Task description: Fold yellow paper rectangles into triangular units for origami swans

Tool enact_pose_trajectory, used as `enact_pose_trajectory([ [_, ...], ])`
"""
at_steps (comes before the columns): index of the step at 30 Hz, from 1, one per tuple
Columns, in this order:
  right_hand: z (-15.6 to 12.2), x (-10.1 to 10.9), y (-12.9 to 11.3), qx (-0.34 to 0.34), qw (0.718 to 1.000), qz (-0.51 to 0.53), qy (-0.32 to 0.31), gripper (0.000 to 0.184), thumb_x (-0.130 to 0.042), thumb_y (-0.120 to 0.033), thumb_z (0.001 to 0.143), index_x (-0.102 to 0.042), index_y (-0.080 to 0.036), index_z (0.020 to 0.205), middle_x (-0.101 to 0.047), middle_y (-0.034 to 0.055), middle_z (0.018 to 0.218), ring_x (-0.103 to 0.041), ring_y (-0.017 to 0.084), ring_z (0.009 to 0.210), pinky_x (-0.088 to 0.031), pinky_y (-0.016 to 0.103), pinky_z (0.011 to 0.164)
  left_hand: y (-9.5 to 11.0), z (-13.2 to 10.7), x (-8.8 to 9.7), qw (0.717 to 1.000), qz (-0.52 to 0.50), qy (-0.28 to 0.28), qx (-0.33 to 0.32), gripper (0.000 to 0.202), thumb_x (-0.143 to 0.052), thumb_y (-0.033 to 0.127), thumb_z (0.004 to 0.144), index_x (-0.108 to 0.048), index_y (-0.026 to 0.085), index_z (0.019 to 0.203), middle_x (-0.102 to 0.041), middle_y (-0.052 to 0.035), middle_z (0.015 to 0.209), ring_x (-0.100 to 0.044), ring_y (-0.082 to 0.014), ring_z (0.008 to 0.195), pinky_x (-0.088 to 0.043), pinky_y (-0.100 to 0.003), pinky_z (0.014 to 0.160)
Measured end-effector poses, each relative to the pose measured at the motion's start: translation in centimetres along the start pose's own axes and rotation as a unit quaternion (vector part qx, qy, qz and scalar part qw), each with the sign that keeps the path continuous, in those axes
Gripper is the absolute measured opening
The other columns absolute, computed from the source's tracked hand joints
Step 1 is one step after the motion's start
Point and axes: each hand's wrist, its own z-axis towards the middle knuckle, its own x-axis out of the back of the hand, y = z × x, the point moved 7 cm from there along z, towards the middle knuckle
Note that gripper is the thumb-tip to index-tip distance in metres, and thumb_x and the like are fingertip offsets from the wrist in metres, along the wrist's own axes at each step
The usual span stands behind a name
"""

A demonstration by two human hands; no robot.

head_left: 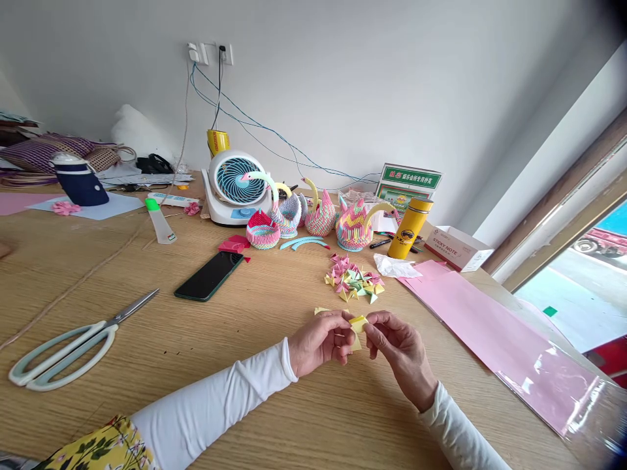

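L hand point(321, 341): fingertips pinched narrow on L side of small folded yellow paper point(358, 322). R hand point(404, 352): thumb & index closed on R side of same. Paper thus betw. both hands, above wooden table point(313, 424). Just beyond L hand: more yellow slips point(322, 310), mostly hidden. Beyond, near: loose pile of folded triangles point(353, 279), pink, yellow & green. To L, approx. same depth: dark phone point(209, 275), flat; farther L, scissors point(81, 349), blades together. To R: pink sheets point(490, 339). Farther back: multicol. paper swans point(353, 234), in row; R of these, yellow flask point(410, 228), upright, & sticky-note box point(458, 249). Behind, at L: white fan point(240, 179).
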Motion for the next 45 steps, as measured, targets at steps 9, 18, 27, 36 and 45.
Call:
enact_pose_trajectory([
  [9,-0.1,0.7,0.2,0.028,0.994,-0.097,0.036,0.017,-0.067,-0.035,0.08,-0.063,-0.018,0.082,-0.055,-0.0017,0.064,-0.048,0.009,0.053,-0.039,0.021,0.049,2.5,-1.3,-0.6,0.913,0.339,0.089,-0.208,0.026,-0.055,0.029,0.078,-0.058,0.012,0.098,-0.055,-0.0008,0.07,-0.054,-0.011,0.057,-0.046,-0.018,0.042],
  [18,-0.5,0.3,-0.7,0.098,0.976,-0.191,0.047,0.013,-0.062,-0.032,0.083,-0.064,-0.019,0.08,-0.06,0.0031,0.075,-0.053,0.014,0.061,-0.044,0.025,0.052,1.9,-1.2,-0.7,0.915,0.32,0.076,-0.235,0.034,-0.062,0.039,0.079,-0.061,0.01,0.098,-0.063,-0.0071,0.079,-0.064,-0.017,0.07,-0.054,-0.022,0.049],
  [27,-0.8,-0.3,-1.6,0.122,0.97,-0.207,0.043,0.011,-0.061,-0.029,0.084,-0.063,-0.02,0.079,-0.063,0.0025,0.073,-0.055,0.013,0.06,-0.045,0.025,0.054,2.2,-1.1,-0.7,0.919,0.294,0.078,-0.249,0.03,-0.06,0.038,0.082,-0.063,0.009,0.09,-0.065,-0.0076,0.077,-0.065,-0.0179,0.074,-0.056,-0.026,0.059],
  [36,-0.3,0.4,0.0,0.05,0.989,-0.133,0.053,0.017,-0.066,-0.035,0.08,-0.062,-0.019,0.08,-0.062,0.0014,0.066,-0.053,0.012,0.055,-0.043,0.023,0.051,2.1,-0.9,-0.5,0.953,0.209,0.063,-0.21,0.03,-0.064,0.037,0.079,-0.063,0.008,0.087,-0.069,-0.0113,0.081,-0.068,-0.0191,0.074,-0.054,-0.024,0.06],
  [45,-0.1,0.7,-0.1,0.016,0.996,-0.065,0.061,0.02,-0.068,-0.036,0.078,-0.062,-0.017,0.08,-0.054,-0.0024,0.055,-0.049,0.011,0.049,-0.04,0.023,0.047,2.3,-0.6,-0.2,0.952,0.222,0.057,-0.203,0.033,-0.065,0.039,0.078,-0.068,0.009,0.09,-0.067,-0.0053,0.072,-0.067,-0.014,0.06,-0.054,-0.022,0.058],
])
